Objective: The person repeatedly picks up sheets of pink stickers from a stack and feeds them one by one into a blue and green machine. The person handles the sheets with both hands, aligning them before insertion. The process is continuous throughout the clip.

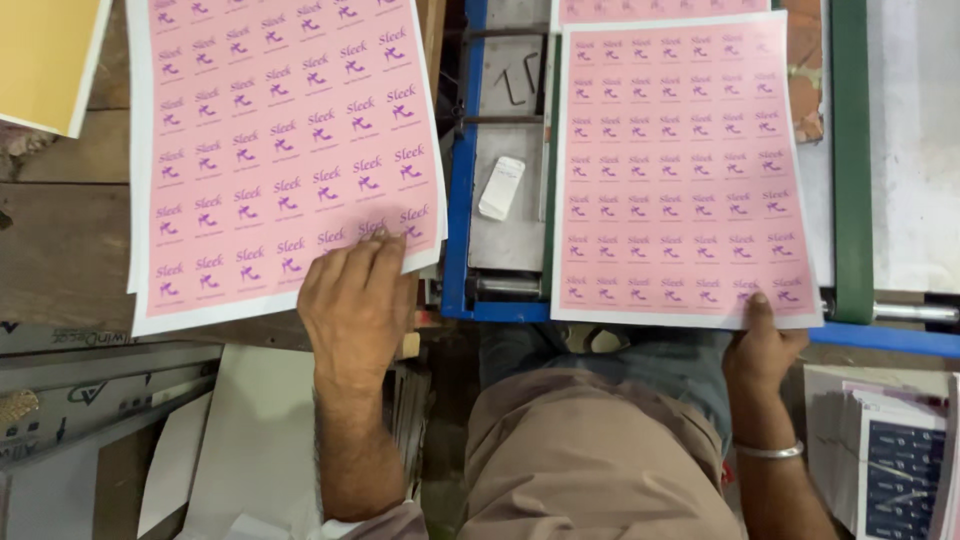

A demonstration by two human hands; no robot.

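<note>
Wooden bench (pixel 60 250) left, blue-framed machine (pixel 460 200) right: left hand (pixel 355 300) flat on left pink sheet (pixel 280 150), right hand (pixel 760 345) pinching right pink sheet (pixel 680 170) at near edge.

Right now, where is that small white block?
In the head view, the small white block lies on the grey metal bed of the blue-framed machine, between the two pink printed sheets, the left and the right.

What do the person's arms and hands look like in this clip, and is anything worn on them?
Both hands are bare, with no gloves or rings visible. The left hand leads to a hairy forearm, with a pale rolled-up sleeve bunched near the elbow at the bottom edge. The right hand has a plain silver metal bangle around the wrist. The right forearm is uncovered as far as the view shows.
</note>
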